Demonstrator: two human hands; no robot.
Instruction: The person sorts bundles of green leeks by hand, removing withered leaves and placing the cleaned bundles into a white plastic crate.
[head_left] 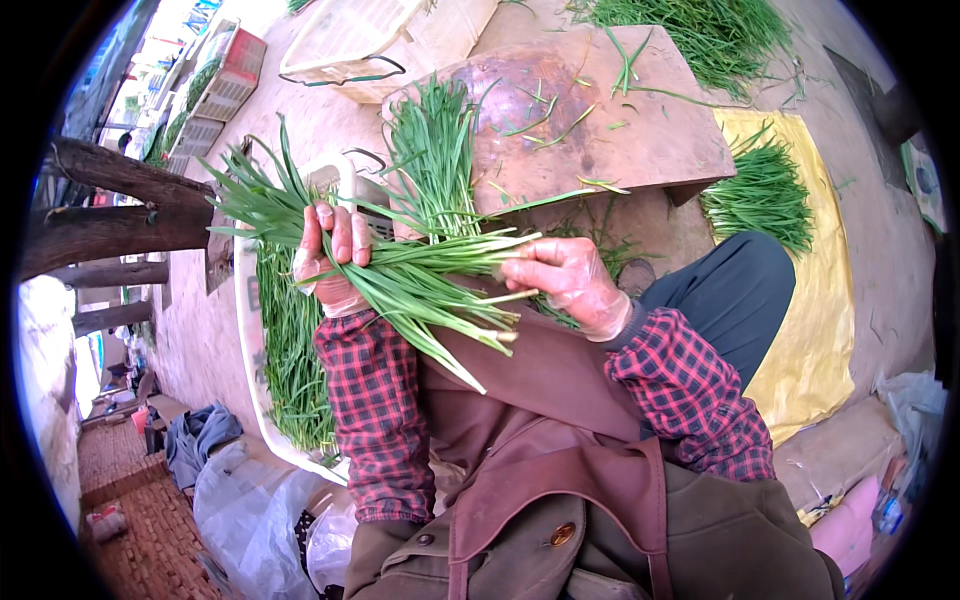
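Observation:
A loose bunch of garlic chives [415, 275] lies across in front of my chest, leafy tips to the left and pale stem ends to the right. My left hand [338, 245], in a clear plastic glove, is closed around its leafy part. My right hand [568, 282], also gloved, pinches a few stem ends at the bunch's right side; its fingertips are partly hidden. Just beyond, another bundle of chives [435, 150] rests on the left side of a low wooden board [650, 135], beside scattered leaf scraps [545, 120].
A white crate [262, 375] filled with chives stands at my left. Farther off is a cream crate [425, 45]. Chives [760, 200] lie on a yellow sheet [810, 330] at right, and a large heap [710, 35] sits on the far floor. Wooden posts [120, 230] rise at left.

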